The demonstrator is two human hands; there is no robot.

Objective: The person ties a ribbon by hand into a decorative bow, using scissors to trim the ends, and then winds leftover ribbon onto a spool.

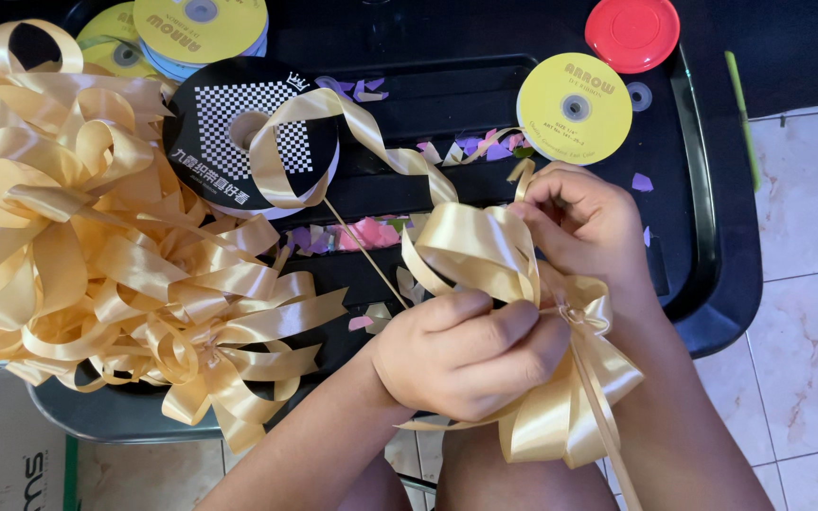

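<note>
My left hand point(466, 352) is closed around the pinched middle of a gold satin ribbon bow point(485, 251) with several loops. My right hand point(584, 220) grips the top of the bow's loops with its fingertips. More gold loops point(570, 407) hang below my hands, with a narrow gold strand point(598, 397) tied at the centre. The ribbon runs from the bow up to a black spool with a checkered label point(239, 132).
A heap of finished gold bows point(78, 237) fills the left side. All rests on a black tray point(702, 237) with coloured paper scraps point(362, 232). Yellow spools point(575, 109) point(201, 28), a red lid point(632, 33) and a thin stick point(364, 248) lie there. Tiled floor point(807, 237) at right.
</note>
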